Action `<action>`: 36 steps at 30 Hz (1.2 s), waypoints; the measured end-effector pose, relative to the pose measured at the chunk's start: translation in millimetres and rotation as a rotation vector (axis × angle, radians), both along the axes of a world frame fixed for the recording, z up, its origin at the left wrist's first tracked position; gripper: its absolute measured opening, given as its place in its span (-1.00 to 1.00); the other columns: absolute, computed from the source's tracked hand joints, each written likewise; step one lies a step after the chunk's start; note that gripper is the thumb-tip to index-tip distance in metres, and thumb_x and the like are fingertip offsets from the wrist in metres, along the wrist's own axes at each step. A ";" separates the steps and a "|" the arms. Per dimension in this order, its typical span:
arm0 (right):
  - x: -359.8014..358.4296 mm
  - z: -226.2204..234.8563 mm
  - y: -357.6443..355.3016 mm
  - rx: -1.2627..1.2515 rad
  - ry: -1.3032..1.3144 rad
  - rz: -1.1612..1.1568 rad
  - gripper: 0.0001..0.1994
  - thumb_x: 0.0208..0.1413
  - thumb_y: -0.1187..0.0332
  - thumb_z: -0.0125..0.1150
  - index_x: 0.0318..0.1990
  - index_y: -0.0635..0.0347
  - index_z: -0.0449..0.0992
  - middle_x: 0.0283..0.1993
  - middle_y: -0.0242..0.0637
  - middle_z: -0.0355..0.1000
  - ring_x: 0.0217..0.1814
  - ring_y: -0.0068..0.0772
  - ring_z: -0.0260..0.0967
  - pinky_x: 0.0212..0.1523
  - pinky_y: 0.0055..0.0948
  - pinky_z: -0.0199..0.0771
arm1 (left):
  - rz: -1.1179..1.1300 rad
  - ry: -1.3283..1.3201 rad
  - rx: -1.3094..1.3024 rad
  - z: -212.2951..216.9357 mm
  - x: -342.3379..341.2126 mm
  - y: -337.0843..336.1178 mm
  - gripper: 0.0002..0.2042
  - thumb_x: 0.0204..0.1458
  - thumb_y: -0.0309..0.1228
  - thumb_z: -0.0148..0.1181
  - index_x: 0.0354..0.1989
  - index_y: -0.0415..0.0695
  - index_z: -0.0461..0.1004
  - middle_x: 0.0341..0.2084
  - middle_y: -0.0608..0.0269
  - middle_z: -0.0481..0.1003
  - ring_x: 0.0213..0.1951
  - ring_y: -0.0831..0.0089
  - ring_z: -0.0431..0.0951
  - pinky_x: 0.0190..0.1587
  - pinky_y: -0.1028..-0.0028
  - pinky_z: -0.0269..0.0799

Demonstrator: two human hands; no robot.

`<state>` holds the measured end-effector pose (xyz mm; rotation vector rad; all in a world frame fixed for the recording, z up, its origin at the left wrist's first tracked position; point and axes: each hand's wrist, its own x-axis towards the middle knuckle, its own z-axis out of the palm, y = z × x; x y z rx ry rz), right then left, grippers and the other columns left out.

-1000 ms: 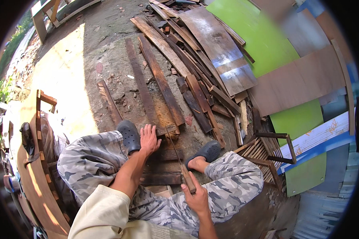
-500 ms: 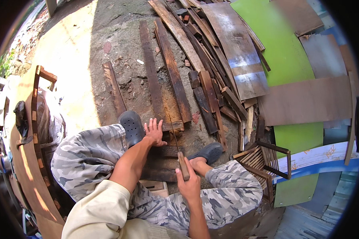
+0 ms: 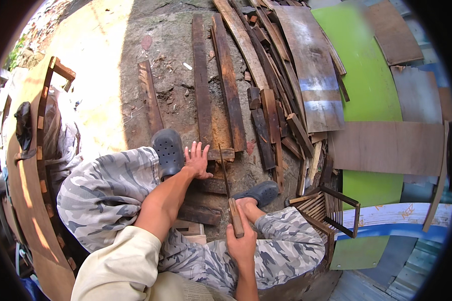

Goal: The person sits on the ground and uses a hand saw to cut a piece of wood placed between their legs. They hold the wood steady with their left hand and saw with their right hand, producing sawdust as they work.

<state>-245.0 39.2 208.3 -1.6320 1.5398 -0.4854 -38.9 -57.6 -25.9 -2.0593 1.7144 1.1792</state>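
My right hand (image 3: 241,244) is wrapped round the wooden handle of a handsaw (image 3: 235,217). Its thin blade points away from me and crosses the right part of a short dark wood piece (image 3: 218,154). My left hand (image 3: 197,161) lies with fingers spread over the left end of that piece, just left of the blade. My left foot, in a dark clog (image 3: 167,151), rests beside this hand. Nearer to me, a dark wood offcut (image 3: 200,214) lies between my legs. Sawdust (image 3: 220,128) covers the ground beyond the blade.
Long dark planks (image 3: 202,75) lie on the concrete ahead, with a pile of wood strips (image 3: 271,60) to their right. A small slatted wooden frame (image 3: 331,210) stands by my right knee. Green and brown sheets (image 3: 386,145) cover the right side. A wooden bench (image 3: 32,200) stands at left.
My right hand has drawn the saw back toward me, the blade still across the wood piece. My left hand keeps its place on it. The whole view has shifted slightly.
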 end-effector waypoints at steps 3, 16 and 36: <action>21.0 -73.9 -39.0 0.006 -0.034 -0.011 -0.40 0.09 0.46 0.16 0.36 0.17 0.35 0.03 0.13 0.56 0.06 0.03 0.57 0.06 -0.23 0.51 | -0.008 -0.007 -0.004 -2.5 -3.9 0.5 0.26 -0.14 0.21 0.40 0.55 -0.09 -0.37 0.53 -0.21 -0.37 0.53 -0.20 -0.53 0.43 -0.29 -0.56; 0.2 -32.8 6.8 0.037 -0.070 -0.058 -0.38 0.06 0.52 0.13 0.36 0.15 0.35 0.07 0.13 0.55 0.08 0.08 0.57 0.02 -0.20 0.55 | 0.023 0.033 0.028 -4.9 -2.1 2.4 0.34 -0.19 0.27 0.40 0.54 -0.08 -0.48 0.52 -0.24 -0.49 0.51 -0.22 -0.63 0.42 -0.30 -0.62; 16.0 -79.5 -34.9 0.136 -0.117 -0.040 -0.36 0.05 0.49 0.16 0.38 0.19 0.33 0.07 0.10 0.55 0.13 0.00 0.55 0.11 -0.26 0.50 | -0.022 0.003 0.112 -3.6 3.3 -11.7 0.37 -0.22 0.31 0.40 0.54 -0.07 -0.48 0.53 -0.19 -0.49 0.51 -0.18 -0.65 0.42 -0.27 -0.65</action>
